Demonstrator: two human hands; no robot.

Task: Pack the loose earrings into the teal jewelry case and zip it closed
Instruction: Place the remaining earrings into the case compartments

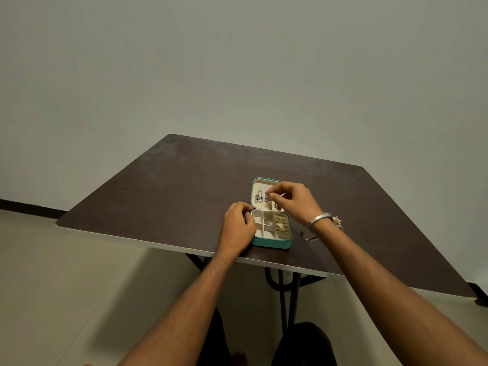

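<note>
Teal case (272, 243) lying open near the front edge of a dark table (158, 196), lid (260, 184) folded back flat away from the person and tray toward them. Several dangling earrings (260, 196) already hang on the cream lining of the lid, with a shell-shaped piece (267, 206) at its lower edge; gold rings (281, 224) fill the roll slots along the right side of the tray, while the square compartments (264, 225) to their left appear bare. The right hand (293, 200) is over the lid, thumb and forefinger pinched together at the earring row; it seems to grip a small earring or its hook, though the piece itself is too small to make out. The left hand (237, 225) rests with curled fingers against the left edge of the case at the hinge, apparently steadying it; whether it pinches the rim or only presses on it cannot be told. More jewellery (336, 221) lies on the table just behind the right wrist, which wears a silver bangle (318, 220), and a thin hoop (307, 237) lies right of the case. Judged from this: packing is partly done, at least these loose pieces remain outside, and the zip is not yet closed.
</note>
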